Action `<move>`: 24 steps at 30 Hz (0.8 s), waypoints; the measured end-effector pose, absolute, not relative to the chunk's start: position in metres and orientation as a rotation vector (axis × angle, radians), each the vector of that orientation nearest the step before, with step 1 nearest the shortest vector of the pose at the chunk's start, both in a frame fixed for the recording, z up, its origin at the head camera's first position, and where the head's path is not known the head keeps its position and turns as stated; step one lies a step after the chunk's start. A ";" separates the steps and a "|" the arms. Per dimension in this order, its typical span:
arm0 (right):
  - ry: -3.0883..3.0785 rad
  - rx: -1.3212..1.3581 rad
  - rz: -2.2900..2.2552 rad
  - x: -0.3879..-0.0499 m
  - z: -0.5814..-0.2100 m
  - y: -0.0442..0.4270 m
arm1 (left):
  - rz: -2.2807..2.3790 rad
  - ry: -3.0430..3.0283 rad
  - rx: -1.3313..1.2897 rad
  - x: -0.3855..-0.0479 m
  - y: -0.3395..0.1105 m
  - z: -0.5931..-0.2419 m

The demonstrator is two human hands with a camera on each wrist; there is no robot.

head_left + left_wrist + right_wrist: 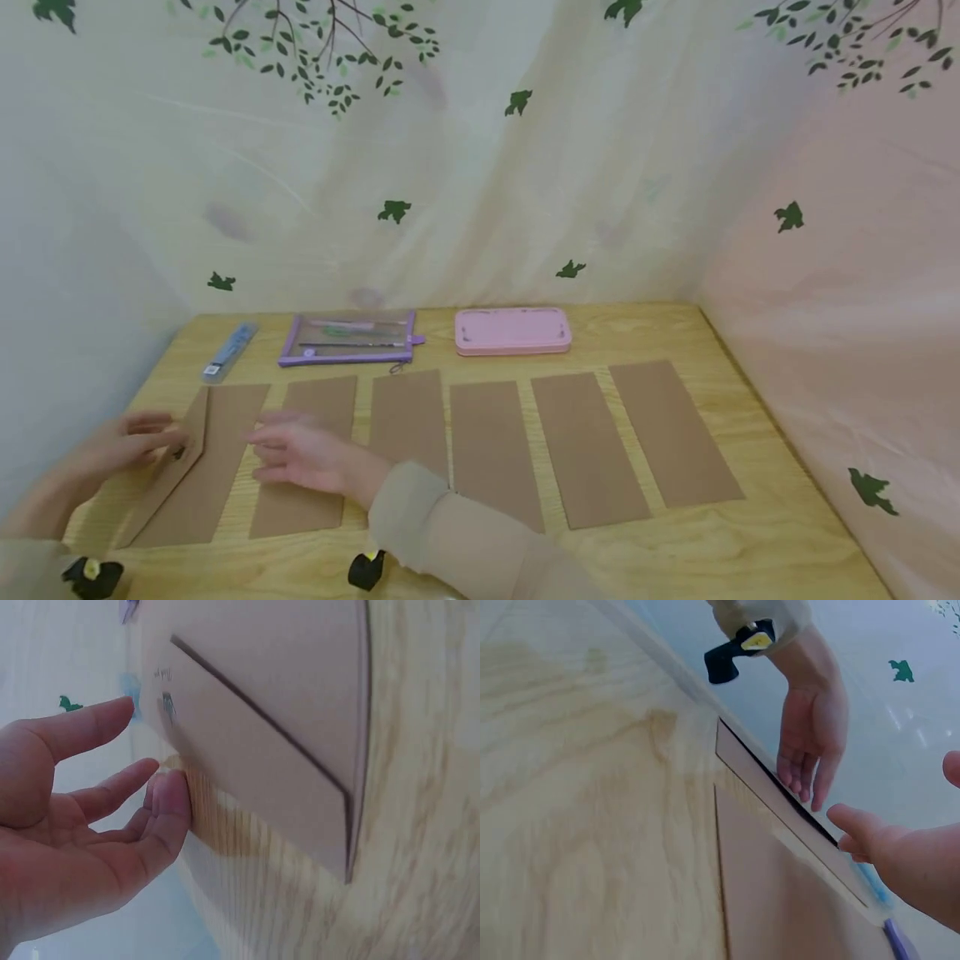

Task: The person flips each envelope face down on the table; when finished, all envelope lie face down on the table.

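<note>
A brown paper envelope [228,458] lies at the left end of the row, its pointed flap [247,765] running along the left side. Small dark print shows on that flap. My left hand [127,446] is beside the flap's outer edge, its fingers loosely bent and apart, with nothing between them in the left wrist view. Above the second brown paper rectangle [322,400] hovers my right hand [307,450], palm facing left and fingers relaxed. In the right wrist view, both hands stay free of the paper, as far as I can tell.
Several more plain brown rectangles [588,450] continue the row to the right. Behind them lie a blue packet [229,352], a purple-edged zip pouch [348,337] with pens and a pink case [513,331]. Printed cloth [480,183] hangs around the wooden table [750,550].
</note>
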State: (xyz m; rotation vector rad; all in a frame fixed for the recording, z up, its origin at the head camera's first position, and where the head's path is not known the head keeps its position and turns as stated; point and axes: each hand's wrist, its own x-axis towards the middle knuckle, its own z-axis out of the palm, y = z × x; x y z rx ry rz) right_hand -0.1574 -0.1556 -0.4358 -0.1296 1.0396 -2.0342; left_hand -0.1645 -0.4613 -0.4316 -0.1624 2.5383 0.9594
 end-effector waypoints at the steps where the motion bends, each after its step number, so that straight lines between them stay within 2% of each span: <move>1: 1.018 -0.122 -2.036 -0.156 -0.437 -0.161 | 0.957 2.523 -0.173 -0.165 -0.463 -0.431; 10: 0.995 0.001 -2.125 -0.148 -0.452 -0.196 | 0.997 2.494 -0.189 -0.166 -0.460 -0.428; 24: 1.009 0.062 -2.141 -0.150 -0.455 -0.213 | 1.127 2.456 -0.188 -0.168 -0.464 -0.426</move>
